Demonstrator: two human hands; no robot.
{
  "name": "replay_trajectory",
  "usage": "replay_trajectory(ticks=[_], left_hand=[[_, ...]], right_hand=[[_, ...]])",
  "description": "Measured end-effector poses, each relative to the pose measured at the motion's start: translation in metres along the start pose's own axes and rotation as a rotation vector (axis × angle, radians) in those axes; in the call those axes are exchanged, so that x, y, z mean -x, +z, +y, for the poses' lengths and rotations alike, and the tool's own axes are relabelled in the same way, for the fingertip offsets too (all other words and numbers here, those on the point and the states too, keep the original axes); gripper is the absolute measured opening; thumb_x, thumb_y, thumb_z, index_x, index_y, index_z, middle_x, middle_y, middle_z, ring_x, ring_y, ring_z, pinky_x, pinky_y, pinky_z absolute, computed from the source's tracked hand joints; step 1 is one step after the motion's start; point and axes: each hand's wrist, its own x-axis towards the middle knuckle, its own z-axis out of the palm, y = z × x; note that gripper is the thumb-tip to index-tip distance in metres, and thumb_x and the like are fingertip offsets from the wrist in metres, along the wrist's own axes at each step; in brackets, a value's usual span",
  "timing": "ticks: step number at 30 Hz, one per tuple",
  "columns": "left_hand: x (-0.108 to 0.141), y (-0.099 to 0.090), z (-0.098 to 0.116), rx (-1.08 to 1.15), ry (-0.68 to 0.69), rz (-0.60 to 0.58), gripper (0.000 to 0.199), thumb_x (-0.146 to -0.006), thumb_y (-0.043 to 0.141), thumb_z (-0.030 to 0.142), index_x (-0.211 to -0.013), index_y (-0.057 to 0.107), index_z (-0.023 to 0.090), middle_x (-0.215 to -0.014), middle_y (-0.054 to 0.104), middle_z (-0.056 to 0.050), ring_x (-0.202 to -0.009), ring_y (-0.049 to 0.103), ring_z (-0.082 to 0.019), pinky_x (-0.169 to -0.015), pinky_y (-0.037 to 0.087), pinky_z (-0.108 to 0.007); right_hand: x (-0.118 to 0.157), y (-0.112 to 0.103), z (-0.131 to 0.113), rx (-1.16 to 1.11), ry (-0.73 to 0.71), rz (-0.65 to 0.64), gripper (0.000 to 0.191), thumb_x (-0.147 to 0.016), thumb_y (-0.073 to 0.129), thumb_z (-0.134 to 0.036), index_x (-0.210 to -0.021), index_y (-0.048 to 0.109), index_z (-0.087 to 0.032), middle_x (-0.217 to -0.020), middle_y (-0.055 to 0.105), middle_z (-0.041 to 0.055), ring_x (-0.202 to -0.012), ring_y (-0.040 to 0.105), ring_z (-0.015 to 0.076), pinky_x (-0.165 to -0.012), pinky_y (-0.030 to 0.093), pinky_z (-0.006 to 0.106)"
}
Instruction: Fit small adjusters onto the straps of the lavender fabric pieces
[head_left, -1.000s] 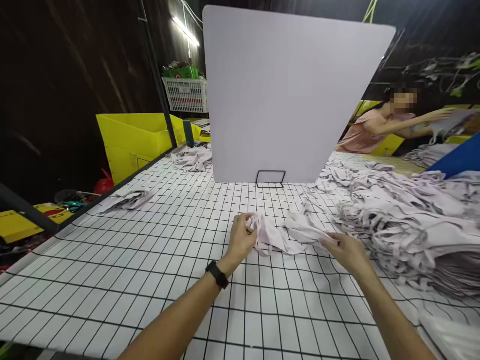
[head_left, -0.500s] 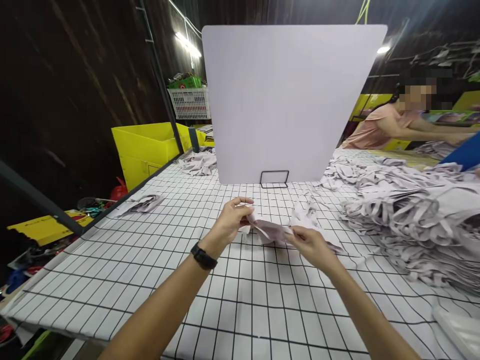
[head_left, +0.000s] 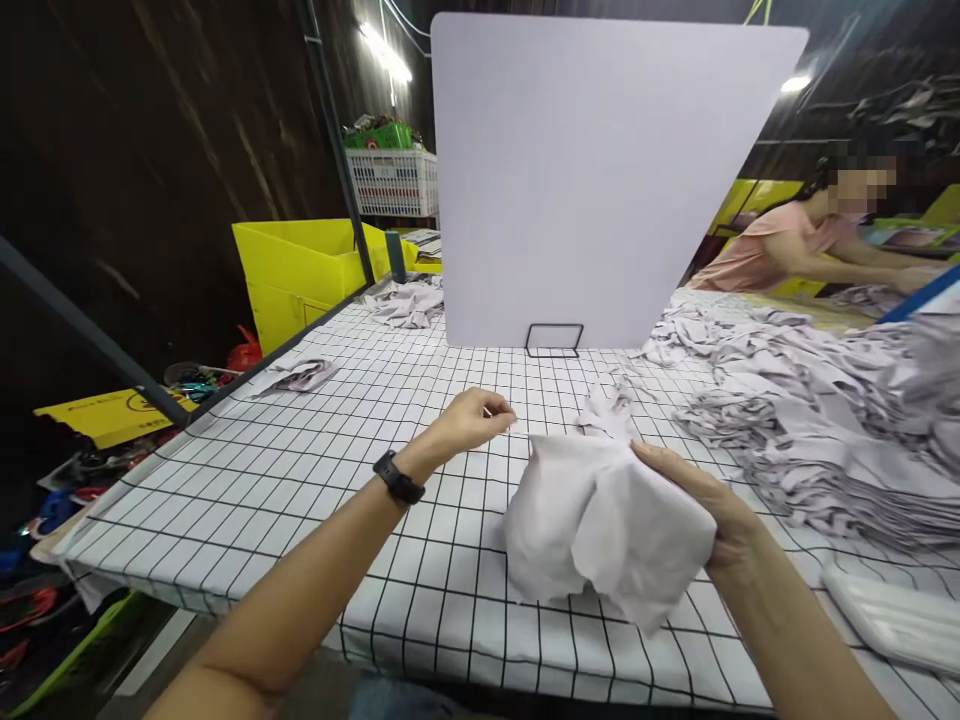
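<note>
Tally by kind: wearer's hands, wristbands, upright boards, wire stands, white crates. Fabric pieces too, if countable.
Hands: 2 (left hand, right hand)
Wristband: 1
Upright board: 1
Wire stand: 1
White crate: 1
Total: 6
Fabric pieces overlap; no count, left out.

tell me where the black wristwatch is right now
In the head view, the black wristwatch is on the person's left wrist, left of centre, just behind the left hand and above the grid-patterned tablecloth.

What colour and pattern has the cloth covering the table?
White with black grid lines, best in head view.
</note>
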Motion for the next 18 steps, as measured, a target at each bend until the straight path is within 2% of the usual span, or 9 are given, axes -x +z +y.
replay_trajectory(ticks=[2,3,6,7,8,11,13,15,18], left_hand=[[0.009,0.010,-0.001,-0.023,0.010,0.170,0.011,-0.083,0.067,0.027,-0.078,0.069,0.018,-0.083,0.067,-0.006,-0.076,0.057,-0.018,-0.065,0.044,-0.027],[0.017,0.018,-0.001,0.000,0.013,0.155,0.016,-0.085,0.067,0.030,-0.075,0.068,0.017,-0.081,0.067,-0.006,-0.074,0.058,-0.017,-0.066,0.045,-0.028],[0.048,0.044,0.001,0.209,-0.061,-0.307,0.054,-0.096,0.053,0.056,-0.062,0.065,0.016,-0.066,0.067,-0.007,-0.063,0.061,-0.016,-0.067,0.050,-0.030],[0.058,0.054,0.002,0.276,-0.082,-0.415,0.060,-0.097,0.048,0.062,-0.064,0.068,0.015,-0.069,0.069,-0.009,-0.067,0.065,-0.018,-0.071,0.052,-0.032],[0.066,0.064,0.002,0.320,-0.083,-0.421,0.062,-0.097,0.047,0.066,-0.072,0.071,0.014,-0.078,0.073,-0.011,-0.074,0.068,-0.020,-0.076,0.053,-0.033],[0.076,0.088,0.005,0.444,-0.073,-0.252,0.059,-0.094,0.051,0.069,-0.108,0.072,0.016,-0.115,0.071,-0.016,-0.105,0.067,-0.026,-0.091,0.053,-0.039],[0.072,0.095,0.010,0.666,-0.084,-0.262,0.062,-0.095,0.050,0.070,-0.126,0.066,0.019,-0.130,0.065,-0.017,-0.119,0.062,-0.029,-0.097,0.051,-0.041],[0.066,0.093,0.019,0.937,-0.091,-0.305,0.060,-0.096,0.050,0.068,-0.129,0.065,0.021,-0.130,0.064,-0.016,-0.119,0.060,-0.028,-0.098,0.050,-0.040],[0.061,0.075,0.036,1.128,-0.105,-0.185,0.039,-0.088,0.073,0.054,-0.111,0.071,0.022,-0.102,0.069,-0.006,-0.089,0.063,-0.017,-0.081,0.051,-0.028]], right_hand=[[-0.002,0.005,0.002,-0.036,-0.015,0.019,0.035,-0.066,0.088,-0.048,-0.083,0.076,-0.020,-0.081,0.079,0.0073,-0.078,0.076,0.0271,-0.072,0.062,0.035],[-0.003,0.007,0.002,-0.039,-0.023,0.031,0.036,-0.068,0.086,-0.048,-0.087,0.076,-0.019,-0.083,0.080,0.0084,-0.083,0.077,0.0293,-0.075,0.062,0.037],[-0.005,0.007,0.005,-0.063,-0.089,0.101,0.034,-0.074,0.081,-0.047,-0.092,0.074,-0.020,-0.085,0.080,0.0088,-0.095,0.076,0.0324,-0.081,0.063,0.039],[-0.004,0.007,0.006,-0.073,-0.127,0.127,0.033,-0.074,0.081,-0.047,-0.093,0.073,-0.021,-0.085,0.080,0.0081,-0.097,0.076,0.0326,-0.081,0.063,0.039],[-0.002,0.007,0.006,-0.075,-0.170,0.145,0.033,-0.075,0.081,-0.048,-0.092,0.073,-0.022,-0.085,0.080,0.0075,-0.097,0.076,0.0327,-0.080,0.063,0.039],[0.010,0.016,0.007,-0.067,-0.284,0.152,0.033,-0.075,0.080,-0.053,-0.089,0.072,-0.024,-0.085,0.079,0.0069,-0.093,0.076,0.0329,-0.073,0.065,0.039],[0.023,0.025,0.008,-0.074,-0.335,0.160,0.035,-0.073,0.081,-0.055,-0.086,0.072,-0.024,-0.085,0.079,0.0070,-0.088,0.076,0.0318,-0.066,0.064,0.037],[0.038,0.031,0.013,-0.071,-0.403,0.215,0.034,-0.075,0.081,-0.056,-0.087,0.072,-0.026,-0.084,0.078,0.0063,-0.081,0.076,0.0287,-0.060,0.063,0.033],[0.062,0.027,0.032,-0.062,-0.520,0.342,0.027,-0.081,0.078,-0.053,-0.092,0.074,-0.028,-0.085,0.078,0.0053,-0.079,0.075,0.0267,-0.062,0.062,0.032]])
